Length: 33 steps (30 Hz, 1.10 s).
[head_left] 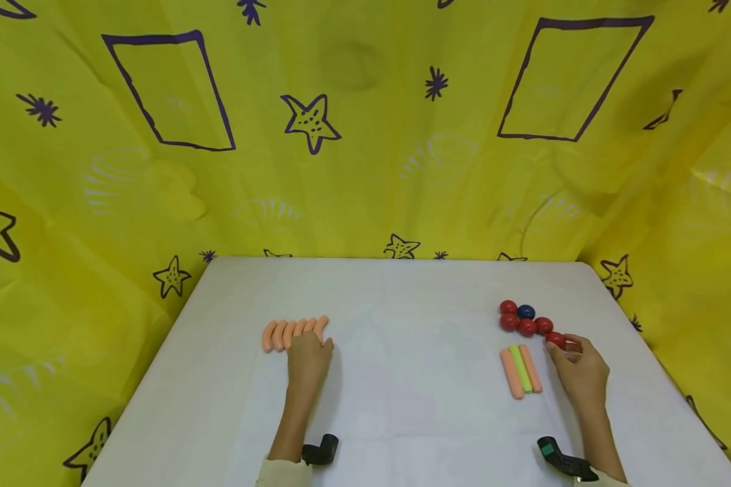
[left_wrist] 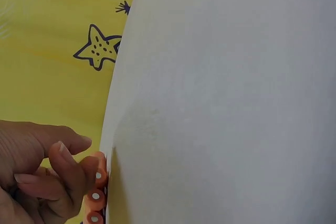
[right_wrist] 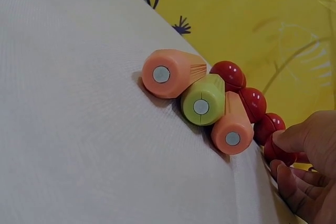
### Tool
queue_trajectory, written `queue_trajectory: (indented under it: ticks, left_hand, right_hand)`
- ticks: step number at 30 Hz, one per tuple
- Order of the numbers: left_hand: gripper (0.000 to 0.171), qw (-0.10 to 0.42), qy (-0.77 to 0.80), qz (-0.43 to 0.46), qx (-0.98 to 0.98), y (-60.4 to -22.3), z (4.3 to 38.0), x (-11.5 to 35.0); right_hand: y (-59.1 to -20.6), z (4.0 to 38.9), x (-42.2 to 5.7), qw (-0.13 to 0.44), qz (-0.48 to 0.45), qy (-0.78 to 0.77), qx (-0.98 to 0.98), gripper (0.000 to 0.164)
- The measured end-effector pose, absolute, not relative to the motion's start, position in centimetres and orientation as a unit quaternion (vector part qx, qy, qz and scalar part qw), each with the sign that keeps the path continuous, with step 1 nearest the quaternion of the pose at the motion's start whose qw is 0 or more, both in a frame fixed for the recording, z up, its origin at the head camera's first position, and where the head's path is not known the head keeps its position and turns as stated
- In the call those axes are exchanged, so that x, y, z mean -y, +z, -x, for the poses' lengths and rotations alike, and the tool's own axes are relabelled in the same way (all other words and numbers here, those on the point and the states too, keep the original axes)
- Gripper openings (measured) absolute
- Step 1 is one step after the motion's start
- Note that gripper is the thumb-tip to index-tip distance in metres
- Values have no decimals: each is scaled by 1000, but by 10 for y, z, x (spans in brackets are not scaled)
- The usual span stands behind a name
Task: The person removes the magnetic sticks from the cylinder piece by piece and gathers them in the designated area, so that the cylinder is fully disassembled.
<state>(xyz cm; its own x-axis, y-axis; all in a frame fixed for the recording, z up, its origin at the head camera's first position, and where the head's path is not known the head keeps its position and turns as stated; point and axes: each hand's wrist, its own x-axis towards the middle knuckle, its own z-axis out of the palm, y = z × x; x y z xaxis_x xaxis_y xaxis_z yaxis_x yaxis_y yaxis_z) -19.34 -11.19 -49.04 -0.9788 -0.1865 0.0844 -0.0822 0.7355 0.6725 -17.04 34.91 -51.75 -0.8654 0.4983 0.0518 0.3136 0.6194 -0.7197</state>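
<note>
Several curved orange magnetic pieces lie side by side in a row at the table's left. Over the right part of that row is my left hand, its fingers loosely bent; in the left wrist view nothing shows between them, and the orange pieces with round metal ends are right beside them. On the right, my right hand pinches a red ball between thumb and fingers. That ball sits at the near end of a cluster of red balls with one blue ball.
Left of the right hand lie two straight orange sticks with a lime-green stick between them, round metal discs at their ends. The white table is bordered by a yellow patterned sheet.
</note>
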Motion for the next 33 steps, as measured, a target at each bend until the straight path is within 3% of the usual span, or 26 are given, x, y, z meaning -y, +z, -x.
queue_trajectory:
  ticks: [6,8,11,17,33]
  left_hand:
    - [6,114,-345,-23,932,-488,192,118]
    - [23,103,-353,-10,930,-489,191,122]
    - [35,77,-373,-5,925,-490,191,127]
    - [25,66,-401,-29,913,-492,191,130]
    - [37,95,-402,-50,909,-484,192,129]
  right_hand:
    - [-517,168,-346,145,222,366,892,50]
    - [-517,168,-346,150,218,369,891,50]
    - [-516,168,-345,146,217,370,891,50]
    - [-516,167,-345,157,214,364,893,49]
    - [-514,165,-344,125,210,377,893,55]
